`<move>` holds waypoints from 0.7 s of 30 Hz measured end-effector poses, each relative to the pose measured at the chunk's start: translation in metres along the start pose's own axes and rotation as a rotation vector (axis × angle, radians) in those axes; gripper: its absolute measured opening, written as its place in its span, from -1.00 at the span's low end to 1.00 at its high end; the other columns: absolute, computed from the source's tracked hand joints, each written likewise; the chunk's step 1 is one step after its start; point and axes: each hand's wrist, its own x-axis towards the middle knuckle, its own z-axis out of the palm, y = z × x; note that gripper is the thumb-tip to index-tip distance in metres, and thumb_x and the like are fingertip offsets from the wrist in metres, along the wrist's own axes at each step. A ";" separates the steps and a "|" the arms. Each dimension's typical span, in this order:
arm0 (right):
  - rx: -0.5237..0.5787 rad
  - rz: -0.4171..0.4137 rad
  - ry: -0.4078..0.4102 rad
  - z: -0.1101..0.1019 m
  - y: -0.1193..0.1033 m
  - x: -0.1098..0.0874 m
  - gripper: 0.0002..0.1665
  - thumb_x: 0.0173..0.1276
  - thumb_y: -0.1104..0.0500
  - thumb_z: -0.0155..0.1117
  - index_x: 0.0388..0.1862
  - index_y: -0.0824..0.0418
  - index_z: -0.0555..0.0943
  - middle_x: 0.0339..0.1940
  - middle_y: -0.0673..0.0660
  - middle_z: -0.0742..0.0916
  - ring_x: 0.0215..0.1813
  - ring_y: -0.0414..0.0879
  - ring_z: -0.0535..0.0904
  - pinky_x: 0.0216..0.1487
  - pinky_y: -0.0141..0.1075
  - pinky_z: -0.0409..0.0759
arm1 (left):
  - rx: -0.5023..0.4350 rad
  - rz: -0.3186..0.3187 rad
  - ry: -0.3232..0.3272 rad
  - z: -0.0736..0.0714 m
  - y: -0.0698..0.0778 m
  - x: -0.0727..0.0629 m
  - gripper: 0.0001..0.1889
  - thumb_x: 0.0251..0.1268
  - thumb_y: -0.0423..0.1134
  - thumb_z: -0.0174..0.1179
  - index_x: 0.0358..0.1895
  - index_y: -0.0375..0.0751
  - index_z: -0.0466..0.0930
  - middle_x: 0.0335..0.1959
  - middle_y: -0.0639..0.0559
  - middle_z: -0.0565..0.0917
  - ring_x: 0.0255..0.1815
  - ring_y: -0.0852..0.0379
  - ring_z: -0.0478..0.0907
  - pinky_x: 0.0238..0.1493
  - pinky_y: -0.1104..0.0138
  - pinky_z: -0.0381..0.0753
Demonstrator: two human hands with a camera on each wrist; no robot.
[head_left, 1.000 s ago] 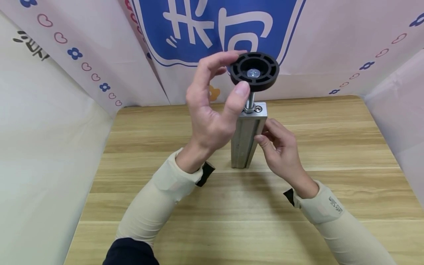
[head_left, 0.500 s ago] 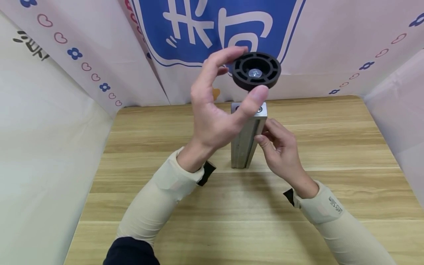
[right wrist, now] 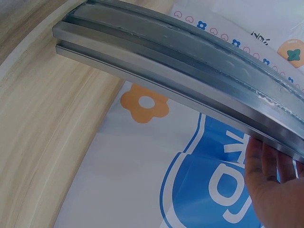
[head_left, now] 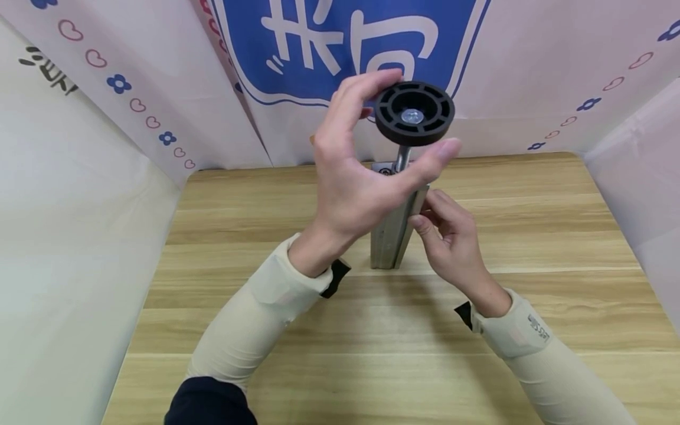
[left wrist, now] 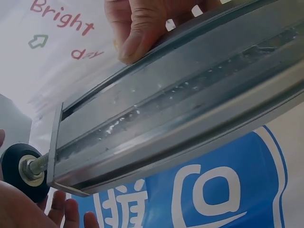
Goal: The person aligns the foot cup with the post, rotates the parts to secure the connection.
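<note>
An aluminium profile [head_left: 390,236] stands upright on the wooden table, grooves running down its sides. A threaded stem [head_left: 403,158] rises from its end plate and carries a round black levelling foot [head_left: 415,133]. My left hand [head_left: 356,183] curves round the foot, fingers behind its left rim and thumb stretched across the front, just under the rim. The left wrist view shows the foot [left wrist: 19,168] between thumb and fingers. Lower down, my right hand [head_left: 451,248] holds the profile by its right side, thumb in front; its fingers [right wrist: 270,164] lie against the profile's edge in the right wrist view.
The wooden table [head_left: 478,366] spreads around the profile. Behind it hangs a white printed backdrop [head_left: 510,88] with a blue sign, and pale sheets [head_left: 69,224] flank the table. Black straps stick out at both wrists.
My left thumb has slid rightward across the front of the levelling foot, and the left hand has shifted slightly right. The foot leans slightly further right. My right hand keeps its place on the profile.
</note>
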 end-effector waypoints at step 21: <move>0.003 0.027 -0.001 0.001 -0.001 -0.001 -0.30 0.49 -0.08 0.24 0.28 0.50 0.61 -0.08 -0.13 0.72 -0.15 -0.23 0.59 -0.10 -0.46 0.68 | -0.032 -0.047 0.057 0.002 0.001 -0.002 -0.31 0.06 -0.21 0.45 0.21 -0.57 0.46 0.05 -0.32 0.65 0.11 0.21 0.53 0.17 0.34 0.54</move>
